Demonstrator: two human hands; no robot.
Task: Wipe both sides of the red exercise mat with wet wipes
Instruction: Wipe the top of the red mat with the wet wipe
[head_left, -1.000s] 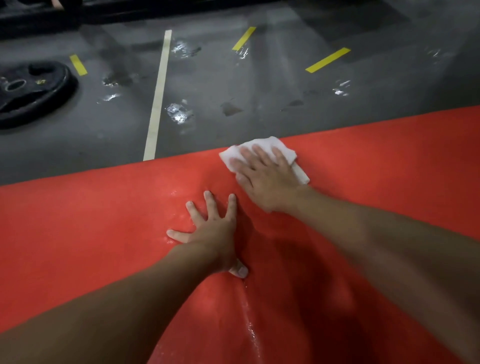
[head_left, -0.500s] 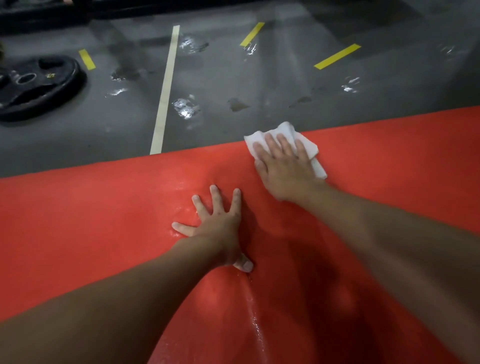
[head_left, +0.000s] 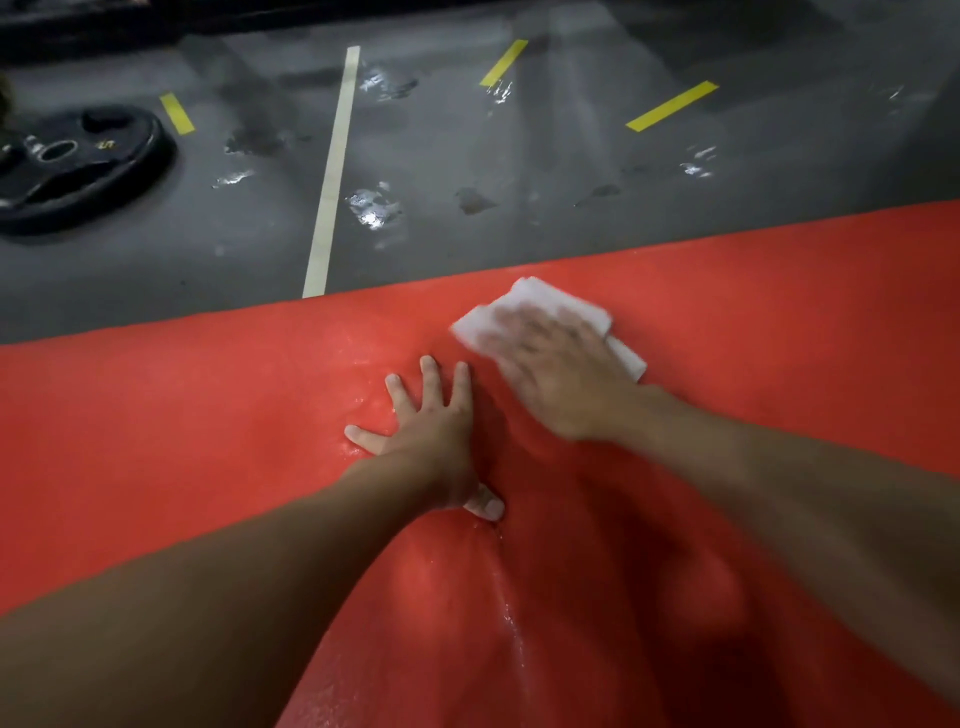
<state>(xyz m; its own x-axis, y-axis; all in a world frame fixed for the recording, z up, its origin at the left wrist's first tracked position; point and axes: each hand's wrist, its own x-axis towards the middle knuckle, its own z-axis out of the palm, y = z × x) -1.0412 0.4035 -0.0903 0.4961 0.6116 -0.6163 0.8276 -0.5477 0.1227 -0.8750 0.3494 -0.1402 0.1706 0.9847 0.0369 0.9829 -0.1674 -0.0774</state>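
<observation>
We press 1 white wipe (head_left: 540, 299) on the red mat (head_left: 156, 441), centre frame.
Our right hand (head_left: 561, 379), blurred, lies straight-fingered on the wipe; our left hand (head_left: 426, 436) is splayed flat on the mat. Upper left: 1 black weight plate (head_left: 78, 166), markings unreadable; 3 yellow tape strips (head_left: 671, 105).

Head camera: single view
Wide-angle; faces forward and down, close above the red mat (head_left: 156, 441), grey floor (head_left: 467, 156) beyond.

Dark grey glossy floor (head_left: 467, 244) shows wet patches, a pale tape line (head_left: 332, 171), yellow tape strips (head_left: 671, 105), and a black weight plate (head_left: 78, 166) far left.
</observation>
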